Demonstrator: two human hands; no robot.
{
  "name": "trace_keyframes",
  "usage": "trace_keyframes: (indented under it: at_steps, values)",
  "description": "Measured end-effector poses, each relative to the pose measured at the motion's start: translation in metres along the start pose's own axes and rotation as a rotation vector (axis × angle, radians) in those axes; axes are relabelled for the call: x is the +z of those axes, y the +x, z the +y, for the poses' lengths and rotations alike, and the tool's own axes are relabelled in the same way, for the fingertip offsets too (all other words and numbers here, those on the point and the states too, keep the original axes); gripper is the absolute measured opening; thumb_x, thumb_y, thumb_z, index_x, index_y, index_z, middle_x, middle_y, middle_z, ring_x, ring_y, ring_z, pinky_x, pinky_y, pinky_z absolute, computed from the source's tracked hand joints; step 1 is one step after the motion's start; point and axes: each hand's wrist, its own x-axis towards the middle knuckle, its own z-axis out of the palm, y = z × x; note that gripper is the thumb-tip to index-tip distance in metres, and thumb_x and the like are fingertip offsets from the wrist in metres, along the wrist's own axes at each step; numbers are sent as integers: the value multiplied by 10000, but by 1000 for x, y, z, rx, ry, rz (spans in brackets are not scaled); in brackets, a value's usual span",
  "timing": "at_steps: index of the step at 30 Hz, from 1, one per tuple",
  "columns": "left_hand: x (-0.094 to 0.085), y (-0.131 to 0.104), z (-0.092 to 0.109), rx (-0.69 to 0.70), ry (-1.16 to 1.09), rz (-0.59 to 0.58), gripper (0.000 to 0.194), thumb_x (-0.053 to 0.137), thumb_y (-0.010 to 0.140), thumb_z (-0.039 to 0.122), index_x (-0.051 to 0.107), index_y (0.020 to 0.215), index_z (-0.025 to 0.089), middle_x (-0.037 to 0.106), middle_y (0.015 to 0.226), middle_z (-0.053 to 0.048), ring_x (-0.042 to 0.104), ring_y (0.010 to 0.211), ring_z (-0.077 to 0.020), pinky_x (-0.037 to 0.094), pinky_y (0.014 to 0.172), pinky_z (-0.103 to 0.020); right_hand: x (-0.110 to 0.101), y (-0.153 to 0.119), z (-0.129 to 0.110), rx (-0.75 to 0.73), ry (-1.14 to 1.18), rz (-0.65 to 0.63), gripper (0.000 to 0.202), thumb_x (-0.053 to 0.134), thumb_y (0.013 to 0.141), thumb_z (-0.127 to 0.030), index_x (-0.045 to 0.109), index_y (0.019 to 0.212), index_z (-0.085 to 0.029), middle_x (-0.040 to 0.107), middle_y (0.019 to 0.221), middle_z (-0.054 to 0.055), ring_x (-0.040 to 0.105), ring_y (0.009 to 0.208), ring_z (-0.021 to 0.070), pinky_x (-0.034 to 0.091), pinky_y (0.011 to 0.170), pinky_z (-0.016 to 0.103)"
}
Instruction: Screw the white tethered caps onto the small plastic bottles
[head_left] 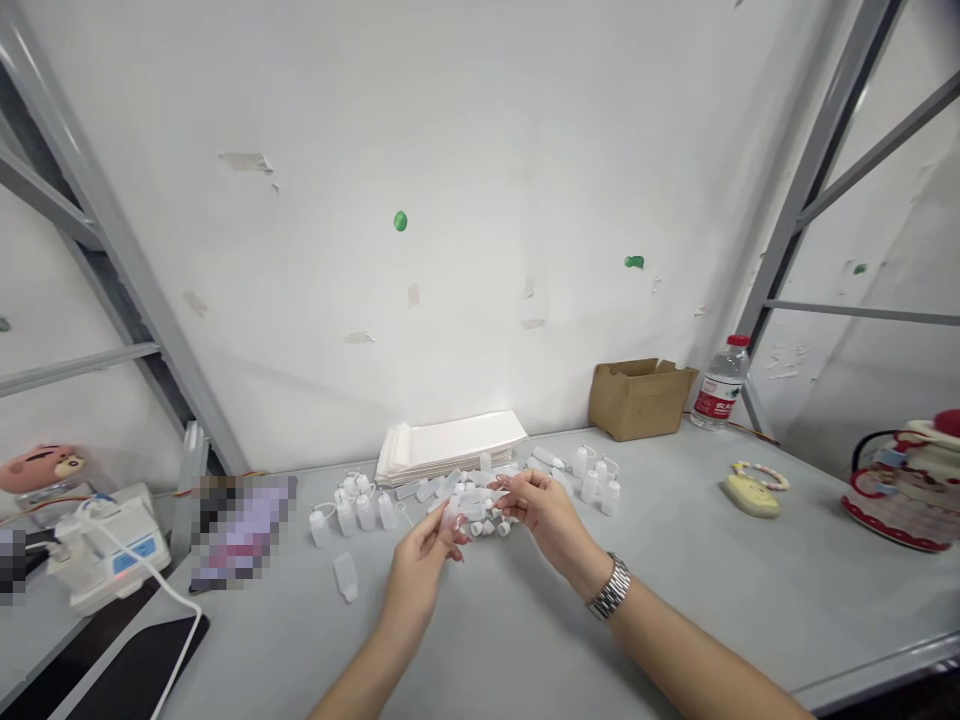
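Near the middle of the grey table, my left hand [428,545] pinches the left end of a small translucent bottle [472,503], which lies sideways in the air. My right hand [541,510], with a metal watch on the wrist, has its fingers closed at the bottle's right end; a small part between its fingertips is too small to make out. Under and behind the hands lie loose translucent bottles and white caps [490,527]. Several capped bottles [365,512] stand to the left, and another group [600,482] stands to the right. One flat translucent piece [346,577] lies at the front left.
Behind the bottles is a stack of white sheets [457,440]. A cardboard box [643,400] and a water bottle [721,385] stand at the back right, with a yellow item [751,495] nearer. A power strip [112,555] and a phone [135,670] lie left.
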Motion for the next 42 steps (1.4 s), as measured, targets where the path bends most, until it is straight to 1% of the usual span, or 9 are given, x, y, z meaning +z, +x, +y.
trace_keyframes:
  at_steps: [3,8,19,23,30,34,37,40,42]
  values:
    - [1,-2,3,89,24,-1,452,700,565,445,655,900,145,659,763,-50,565,671,-168,434,575,-266,2,-2,1,-21,-46,-23,294,746,575,-330,514,607,-153,666,684,45,596,558,129,434,572,255]
    - [6,-3,3,79,-22,-29,442,746,476,415,676,816,140,680,748,-61,588,605,-179,457,518,-283,8,-7,6,-4,-167,-110,308,736,584,-389,540,616,-153,620,558,0,566,532,122,420,559,252]
    - [9,-4,0,55,-27,-42,422,734,496,420,618,780,131,663,666,-49,615,610,-194,492,512,-296,9,-9,8,-10,-234,-147,301,681,642,-435,639,626,-138,601,601,12,535,599,118,409,625,255]
    - [8,-2,-4,95,-35,-37,443,716,527,435,577,830,143,626,642,-28,626,634,-206,503,512,-302,9,-10,7,-31,-230,-149,284,707,613,-418,649,641,-142,622,625,22,559,633,138,425,652,271]
    - [7,-4,-8,130,-28,-90,513,666,633,407,548,1077,177,574,654,6,614,669,-186,527,544,-300,10,-11,7,0,-150,-125,286,761,554,-311,642,775,-172,654,678,8,587,644,142,442,652,280]
    - [7,-6,-10,158,28,-85,454,624,672,430,608,1064,201,576,795,-26,590,664,-161,538,571,-307,12,-12,7,-52,-241,-155,200,723,609,-319,682,740,-174,678,760,34,602,733,169,453,730,309]
    - [5,-6,-10,171,43,-68,427,617,673,446,634,1025,205,575,938,-55,579,665,-155,538,551,-306,13,-17,6,-173,-384,-182,174,676,668,-333,698,785,-206,683,847,44,603,820,197,455,777,333]
    - [4,-5,-9,162,23,-29,442,623,666,450,621,1026,193,599,931,-59,579,670,-159,533,543,-297,15,-22,4,-291,-526,-173,173,619,730,-337,695,847,-234,673,918,44,593,871,197,450,800,332]
    - [3,-4,-9,148,14,-9,439,624,668,446,612,1019,182,615,870,-51,583,672,-163,532,553,-294,16,-23,4,-291,-526,-162,181,605,743,-343,687,863,-235,669,930,45,591,876,195,455,796,329]
